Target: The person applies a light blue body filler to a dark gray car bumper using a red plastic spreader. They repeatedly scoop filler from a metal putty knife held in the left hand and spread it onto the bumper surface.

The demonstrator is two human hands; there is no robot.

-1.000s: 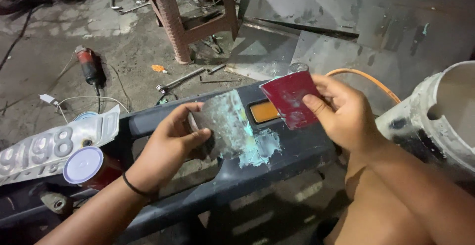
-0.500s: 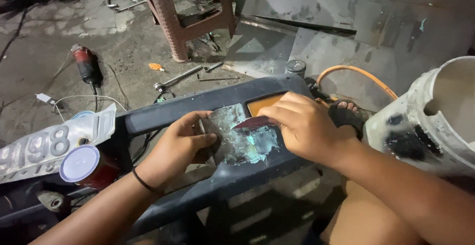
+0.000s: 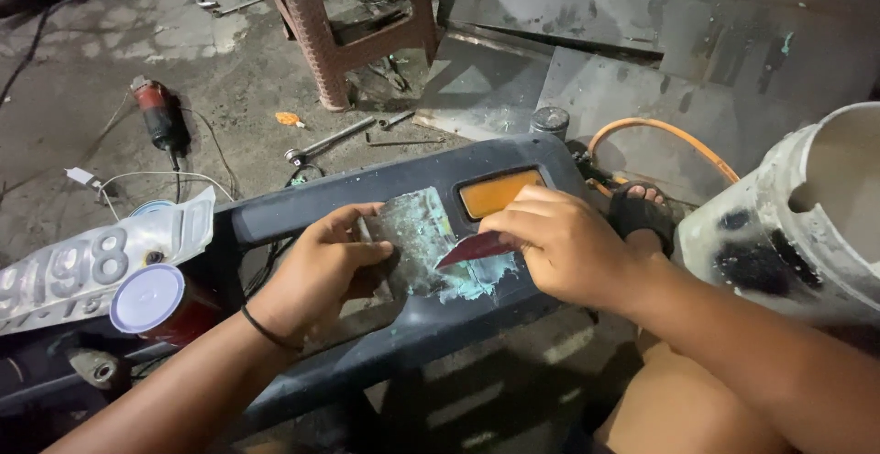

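1. While the left hand (image 3: 321, 266) presses flat on the dark bumper panel (image 3: 403, 326), its fingers lie open, gripping nothing.
2. Right hand (image 3: 559, 243) is closed on a red spreader card (image 3: 472, 249), blade pointing left.
3. Greenish filler patch (image 3: 431, 248) lies between both hands, under the card's edge; the right hand is nearer.
4. Most of the card is hidden by the fingers.
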